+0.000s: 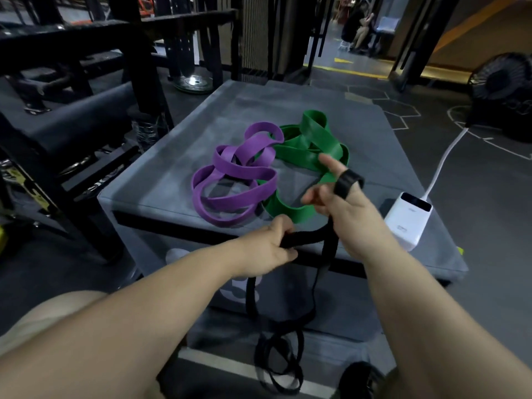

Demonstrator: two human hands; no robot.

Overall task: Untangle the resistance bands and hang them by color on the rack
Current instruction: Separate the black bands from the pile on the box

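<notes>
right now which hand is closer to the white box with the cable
Right. The right hand hovers just left of the white box; the left hand, gripping the black band, is farther left again.

Both bare forearms are stretched forward, with the hands brought close together. The left hand (273, 246) is closed into a fist, knuckles up, and a black flat elastic band (305, 237) is gripped in it. The right hand (348, 214) is held higher. Its index finger (329, 165) is stretched straight and circled by a wide black ring (349, 182), and the other fingers are curled. The band is led up under this palm, where any hold is hidden.
</notes>
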